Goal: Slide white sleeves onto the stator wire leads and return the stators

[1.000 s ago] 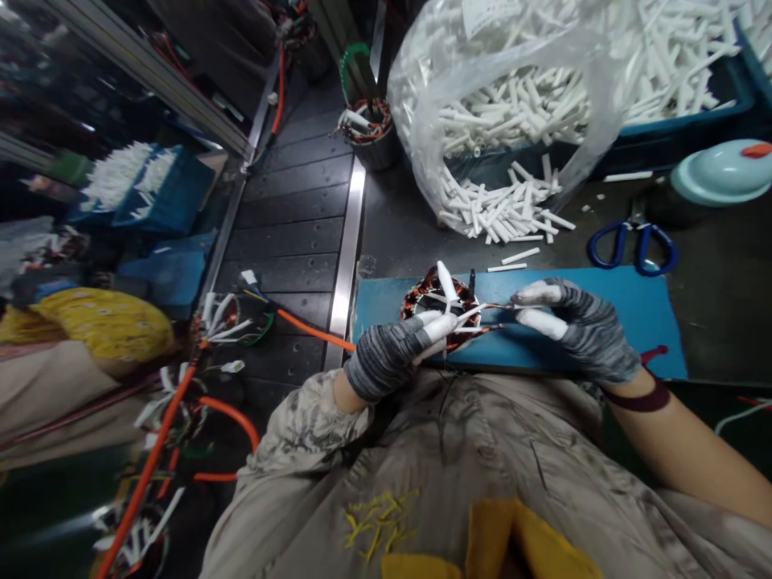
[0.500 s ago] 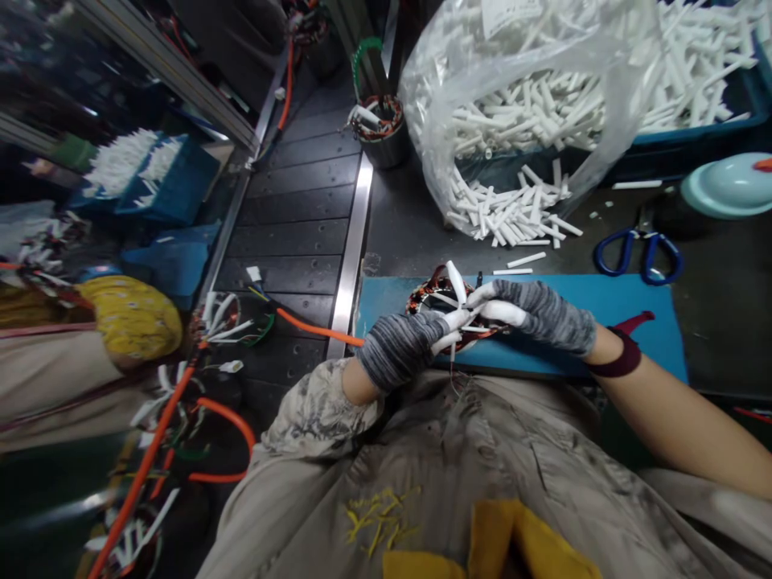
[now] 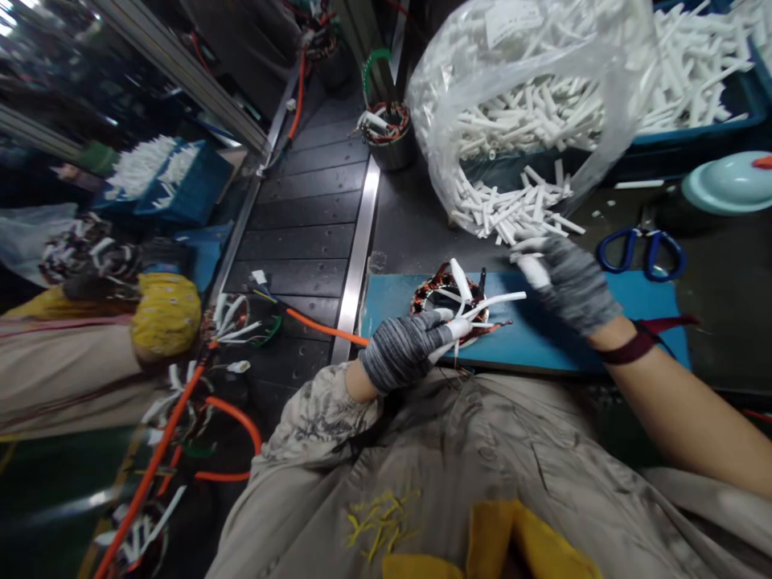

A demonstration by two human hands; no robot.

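My left hand (image 3: 410,346), in a grey striped glove with white fingertips, is closed on white sleeves over the leads of a wound copper coil ring (image 3: 425,293). One long white sleeve (image 3: 507,298) sticks out to the right from its fingertips, and another stands up from the ring. The ring lies on a blue mat (image 3: 603,338). My right hand (image 3: 564,277), gloved alike, is at the mat's far edge, beside the loose white tubes (image 3: 507,211). Its fingers are bent near small white tubes; whether it grips one is unclear.
A clear plastic bag (image 3: 440,96) of white tubes stands behind the mat. Blue-handled scissors (image 3: 642,245) and a light-blue lidded container (image 3: 724,185) are at the right. Left of a metal rail (image 3: 360,257) runs a slatted conveyor (image 3: 295,241). A person's yellow sleeve (image 3: 166,314) shows far left.
My right hand has left the coil's leads and moved right and away from me, to the loose tubes. A long white sleeve now shows at my left hand, which stays at the coil.
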